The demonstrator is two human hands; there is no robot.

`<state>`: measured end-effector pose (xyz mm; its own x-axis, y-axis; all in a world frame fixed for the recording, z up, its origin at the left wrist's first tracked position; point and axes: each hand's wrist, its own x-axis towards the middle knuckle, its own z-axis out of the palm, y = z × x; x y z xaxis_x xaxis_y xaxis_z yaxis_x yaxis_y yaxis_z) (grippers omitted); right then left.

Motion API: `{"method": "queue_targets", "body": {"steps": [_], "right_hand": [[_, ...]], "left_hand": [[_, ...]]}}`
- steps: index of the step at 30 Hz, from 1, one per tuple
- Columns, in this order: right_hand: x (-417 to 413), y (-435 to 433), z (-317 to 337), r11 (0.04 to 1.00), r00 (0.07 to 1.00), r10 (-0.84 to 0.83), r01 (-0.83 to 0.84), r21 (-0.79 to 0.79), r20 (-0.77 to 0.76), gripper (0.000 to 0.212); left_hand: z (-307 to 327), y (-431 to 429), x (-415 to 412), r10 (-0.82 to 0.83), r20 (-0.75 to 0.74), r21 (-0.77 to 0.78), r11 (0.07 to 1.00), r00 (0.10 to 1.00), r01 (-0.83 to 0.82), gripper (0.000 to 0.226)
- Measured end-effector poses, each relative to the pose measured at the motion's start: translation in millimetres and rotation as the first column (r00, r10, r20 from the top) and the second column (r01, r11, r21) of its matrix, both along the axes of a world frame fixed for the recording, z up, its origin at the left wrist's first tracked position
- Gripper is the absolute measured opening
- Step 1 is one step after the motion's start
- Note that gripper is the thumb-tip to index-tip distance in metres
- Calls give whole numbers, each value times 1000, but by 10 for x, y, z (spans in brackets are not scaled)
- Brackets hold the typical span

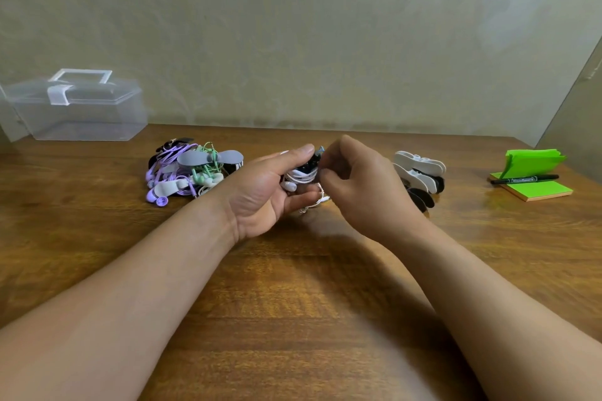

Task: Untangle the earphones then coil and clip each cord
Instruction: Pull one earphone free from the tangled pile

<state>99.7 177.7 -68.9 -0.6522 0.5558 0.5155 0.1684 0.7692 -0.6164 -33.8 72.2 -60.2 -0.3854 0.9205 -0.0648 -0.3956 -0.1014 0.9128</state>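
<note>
Cupping coiled white earphone cord point(298, 176) in left hand point(260, 187), pinching small black clip point(313, 161) with right hand point(361, 187); keep loops snug, then snap.

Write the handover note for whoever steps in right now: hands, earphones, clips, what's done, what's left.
Left hand: grips the coiled white earphone cord above the brown wooden table.
Right hand: pinches the small black clip on that coil; whether it is fastened cannot be seen.
Done: the heap of purple and mint-green earphones, left of the hands, carries grey clips and looks finished.
Spare white and black clips are heaped right of the hands.
Left: fasten the clip on the white coil, then set it down.
</note>
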Motion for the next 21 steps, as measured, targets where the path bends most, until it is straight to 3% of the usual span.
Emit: {"method": "queue_targets", "body": {"steps": [9, 15, 21], "right_hand": [[32, 33, 20, 993, 993, 120, -120, -1, -20, 20], [45, 95, -3, 975, 987, 137, -150, 163, 86, 8], [53, 185, 1, 968, 987, 138, -153, 200, 85, 11]], "left_hand": [[3, 46, -34, 134, 90, 18, 991, 987, -136, 18], [-85, 97, 21, 192, -337, 15, 980, 922, -198, 26], [-90, 91, 3, 147, -378, -9, 987, 914, -163, 27]]}}
